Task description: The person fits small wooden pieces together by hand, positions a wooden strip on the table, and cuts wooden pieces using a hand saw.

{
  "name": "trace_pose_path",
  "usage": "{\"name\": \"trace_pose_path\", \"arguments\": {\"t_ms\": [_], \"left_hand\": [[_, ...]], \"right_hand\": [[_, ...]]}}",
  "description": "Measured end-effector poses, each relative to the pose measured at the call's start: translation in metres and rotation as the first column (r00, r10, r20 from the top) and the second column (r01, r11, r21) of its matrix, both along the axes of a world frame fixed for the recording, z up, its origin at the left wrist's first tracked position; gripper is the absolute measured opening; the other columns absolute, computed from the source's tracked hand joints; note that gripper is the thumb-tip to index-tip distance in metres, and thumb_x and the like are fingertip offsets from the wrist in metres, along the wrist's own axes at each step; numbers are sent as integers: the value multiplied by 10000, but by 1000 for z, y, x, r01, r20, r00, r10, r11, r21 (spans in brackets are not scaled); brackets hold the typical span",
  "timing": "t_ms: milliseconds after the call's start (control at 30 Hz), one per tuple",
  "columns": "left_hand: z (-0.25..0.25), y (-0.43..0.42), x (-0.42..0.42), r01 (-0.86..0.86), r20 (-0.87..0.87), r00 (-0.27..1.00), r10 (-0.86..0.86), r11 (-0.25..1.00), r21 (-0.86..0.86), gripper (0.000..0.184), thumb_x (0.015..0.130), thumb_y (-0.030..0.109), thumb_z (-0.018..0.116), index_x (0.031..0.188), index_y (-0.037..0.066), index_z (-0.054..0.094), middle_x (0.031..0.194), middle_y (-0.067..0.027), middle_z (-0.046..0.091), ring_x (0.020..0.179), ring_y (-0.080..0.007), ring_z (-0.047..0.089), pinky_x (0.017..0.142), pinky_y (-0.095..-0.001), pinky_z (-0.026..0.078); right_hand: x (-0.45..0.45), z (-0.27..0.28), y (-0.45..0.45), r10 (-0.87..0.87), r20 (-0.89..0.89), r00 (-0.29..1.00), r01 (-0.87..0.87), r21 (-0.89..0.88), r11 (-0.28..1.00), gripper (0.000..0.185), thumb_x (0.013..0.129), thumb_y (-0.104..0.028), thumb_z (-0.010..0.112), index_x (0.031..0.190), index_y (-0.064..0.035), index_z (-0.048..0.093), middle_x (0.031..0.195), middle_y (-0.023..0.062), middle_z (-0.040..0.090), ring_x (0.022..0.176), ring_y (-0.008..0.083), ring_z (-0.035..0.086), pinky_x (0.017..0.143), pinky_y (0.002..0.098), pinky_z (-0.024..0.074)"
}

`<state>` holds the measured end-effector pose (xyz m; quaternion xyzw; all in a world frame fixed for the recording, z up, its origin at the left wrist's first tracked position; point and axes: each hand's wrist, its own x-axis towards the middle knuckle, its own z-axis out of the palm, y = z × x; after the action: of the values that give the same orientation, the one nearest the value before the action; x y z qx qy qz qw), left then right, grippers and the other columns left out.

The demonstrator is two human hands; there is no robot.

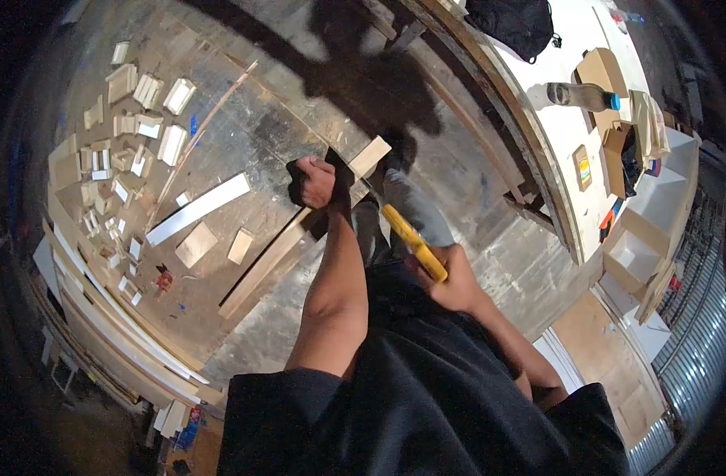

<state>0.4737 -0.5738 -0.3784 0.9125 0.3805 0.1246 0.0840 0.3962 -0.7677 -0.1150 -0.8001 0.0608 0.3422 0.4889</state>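
My right hand [452, 279] is closed round the yellow handle of a saw [414, 240], whose thin blade reaches up-left to a long wooden strip [276, 258]. The strip runs diagonally from lower left to a pale end near my feet. My left hand [318, 182] is a fist above the strip, beside the spot where the blade meets it; whether its fingers hold anything cannot be made out. A dark shadow lies around my left hand and hides part of the strip.
Several small wood blocks [149, 91] lie on the floor at left, near a white-faced board [200, 209]. Long panels [117, 317] are stacked lower left. At upper right a white table [537, 87] bears a bottle [581, 97], a black bag [518, 28] and cardboard.
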Motion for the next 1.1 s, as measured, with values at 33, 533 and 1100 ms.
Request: {"name": "trace_pose_path", "arguments": {"t_ms": [33, 533, 1100], "left_hand": [[5, 1, 0, -2, 29, 1000, 2, 1000, -15, 108, 886, 263, 622, 959, 205, 568, 761, -95, 662, 665, -368, 665, 588, -526, 490], [-5, -1, -11, -32, -109, 994, 31, 999, -5, 100, 936, 308, 594, 985, 233, 550, 652, -118, 665, 585, -373, 668, 517, -510, 503], [38, 6, -12, 109, 83, 993, -87, 943, -314, 213, 955, 313, 602, 1050, 122, 604, 947, -156, 664, 868, -390, 661, 751, -507, 499]], "right_hand": [[2, 3, 0, 2, 0, 1000, -2, 4, 1000, 242, 856, -188, 716, 807, 31, 626, 653, 249, 568, 548, 367, 566, 568, 453, 453], [9, 1, -9, 31, 2, 1000, -31, 2, 1000, 197, 896, -154, 676, 820, 25, 641, 598, 99, 510, 564, 156, 465, 555, 360, 417], [15, -37, 12, 47, 35, 998, -48, 39, 998, 243, 925, -167, 694, 806, 28, 609, 585, 71, 517, 568, 121, 476, 524, 351, 397]]}}
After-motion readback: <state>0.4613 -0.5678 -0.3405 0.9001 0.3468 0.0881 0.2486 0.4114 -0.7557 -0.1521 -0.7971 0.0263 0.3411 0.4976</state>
